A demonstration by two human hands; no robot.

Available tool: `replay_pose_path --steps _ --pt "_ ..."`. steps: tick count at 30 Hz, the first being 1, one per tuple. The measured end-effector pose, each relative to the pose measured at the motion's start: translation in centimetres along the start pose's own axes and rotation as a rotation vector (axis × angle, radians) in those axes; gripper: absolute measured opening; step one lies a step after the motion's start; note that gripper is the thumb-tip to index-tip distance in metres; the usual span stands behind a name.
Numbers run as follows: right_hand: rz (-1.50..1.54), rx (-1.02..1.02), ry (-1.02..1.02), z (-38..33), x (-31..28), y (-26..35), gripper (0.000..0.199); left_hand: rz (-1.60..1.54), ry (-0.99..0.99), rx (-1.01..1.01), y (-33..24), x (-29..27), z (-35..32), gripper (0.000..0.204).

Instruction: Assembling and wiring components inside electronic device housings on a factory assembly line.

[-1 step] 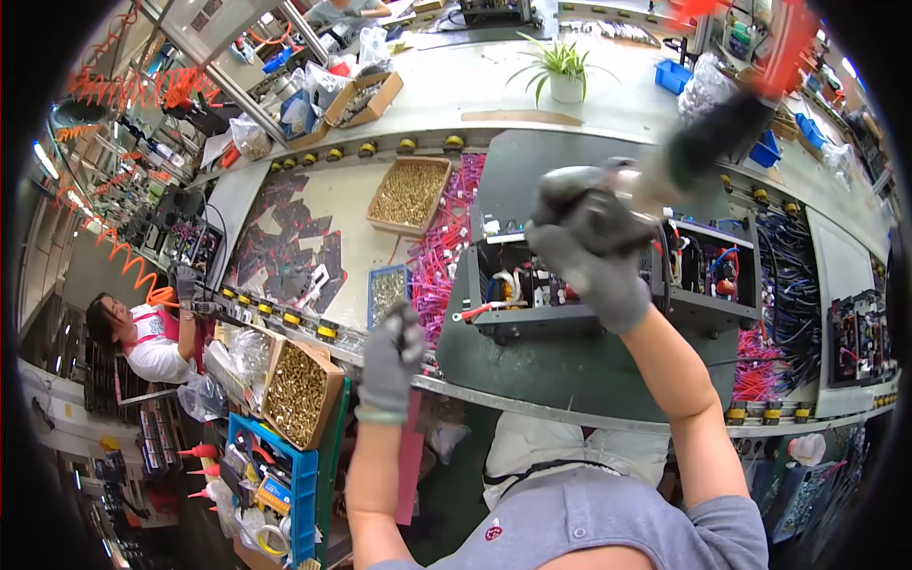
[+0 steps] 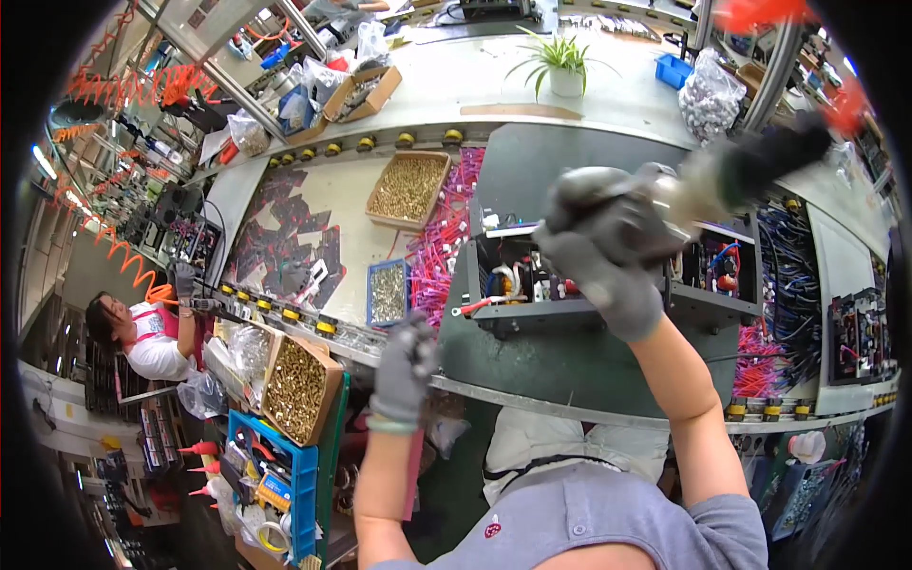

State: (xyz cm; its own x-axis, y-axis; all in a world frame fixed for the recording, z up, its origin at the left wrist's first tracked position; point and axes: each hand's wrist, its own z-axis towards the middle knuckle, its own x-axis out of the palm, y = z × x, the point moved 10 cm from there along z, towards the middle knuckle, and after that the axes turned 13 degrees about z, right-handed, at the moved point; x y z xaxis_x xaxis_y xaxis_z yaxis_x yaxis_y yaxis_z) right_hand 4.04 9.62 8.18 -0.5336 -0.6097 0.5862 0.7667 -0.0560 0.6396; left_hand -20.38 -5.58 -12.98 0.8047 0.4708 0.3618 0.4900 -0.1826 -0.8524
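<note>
In a grey glove, my right hand is wrapped round a hand-held power screwdriver, its pale and black body blurred and slanting up to the right. Tool and hand are above an open black metal chassis with wires and electronic parts inside; they cover its middle, so I cannot tell whether the tip touches it. The chassis lies on a dark green board. My left hand, gloved too, hovers at the near table edge with curled fingers; whatever it holds is hidden. Pink-red wire leads lie beyond it.
A small blue tray and a carton of brass-coloured parts stand left of the board. Flat dark plates lie farther left. Black cables are heaped at right. A co-worker sits at far left.
The screwdriver's upper end has swung right and down, and my right hand has shifted slightly right. My left hand has moved a little to the right. The chassis looks unmoved.
</note>
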Motion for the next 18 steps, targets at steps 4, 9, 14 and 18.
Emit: replay_pose_path --steps 4,9,14,18 --pt "0.019 -0.131 -0.023 -5.9 -0.3 2.6 0.051 0.053 0.25 -0.201 10.4 6.9 -5.0 0.03" --pt "-0.012 -0.122 -0.274 -11.1 -3.2 3.7 0.057 -0.047 0.322 -0.329 13.2 14.2 -5.8 0.032" --pt "0.029 -0.094 -0.35 -13.0 -3.9 6.8 0.056 0.136 0.46 -0.301 9.6 19.3 -6.4 0.027" --pt "0.059 -0.154 -0.394 -14.0 -4.9 6.9 0.054 0.05 0.587 -0.289 11.3 20.1 -6.5 0.029"
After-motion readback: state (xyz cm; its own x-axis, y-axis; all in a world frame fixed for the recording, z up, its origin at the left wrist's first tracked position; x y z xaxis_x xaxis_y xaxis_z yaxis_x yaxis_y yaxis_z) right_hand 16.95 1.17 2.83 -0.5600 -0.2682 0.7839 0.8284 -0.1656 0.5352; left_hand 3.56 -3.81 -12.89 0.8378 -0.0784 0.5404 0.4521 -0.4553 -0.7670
